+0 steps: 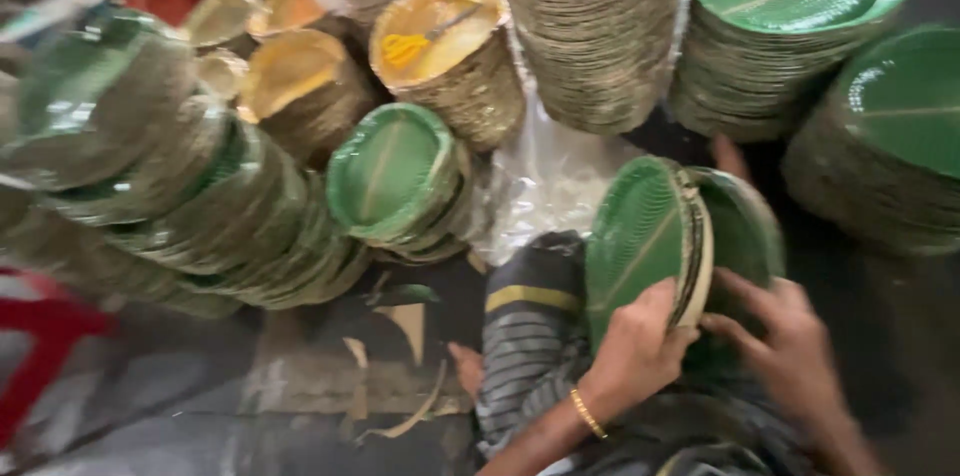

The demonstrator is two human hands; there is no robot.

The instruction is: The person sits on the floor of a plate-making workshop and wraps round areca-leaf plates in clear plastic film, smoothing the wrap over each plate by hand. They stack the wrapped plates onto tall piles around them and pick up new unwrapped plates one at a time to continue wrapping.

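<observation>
A small bundle of green paper plates (640, 236) stands on edge over my lap. My left hand (635, 346), with a gold bangle at the wrist, grips the bundle's lower rim from the left. My right hand (790, 341) holds the right side of the bundle, fingers curled around a green plate (745, 226) leaning slightly apart from the rest. My knee in striped cloth (530, 316) lies just left of the bundle. The picture is blurred by motion.
Tall stacks of green plates (790, 26) (890, 136) stand at the right and back (595, 26). A leaning row of green plates (230, 216) runs along the left. Gold-lined bowl stacks (450, 56) sit behind. Clear plastic sheet (550, 176) and cardboard scraps (400, 336) lie on the floor.
</observation>
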